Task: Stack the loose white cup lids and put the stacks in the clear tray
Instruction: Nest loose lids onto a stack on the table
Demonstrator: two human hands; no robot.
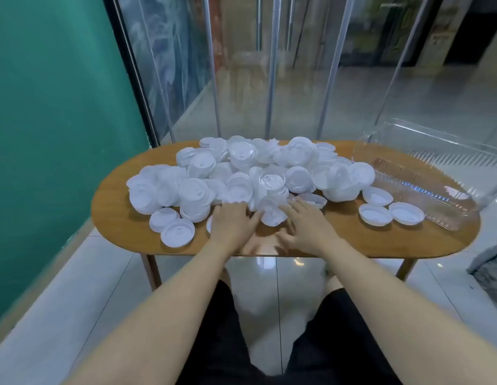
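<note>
A big heap of loose white cup lids covers the middle and left of an oval wooden table. A clear plastic tray stands at the table's right end and overhangs the edge; I see nothing in it. My left hand and my right hand lie at the heap's near edge with fingers stretched out. Between them sits a blurred white lid, which the fingertips of both hands touch. Neither hand visibly grips anything.
Three single lids lie apart near the tray and two more at the front left. A glass wall stands right behind the table, a green wall to the left. My knees in black shorts are below the table's front edge.
</note>
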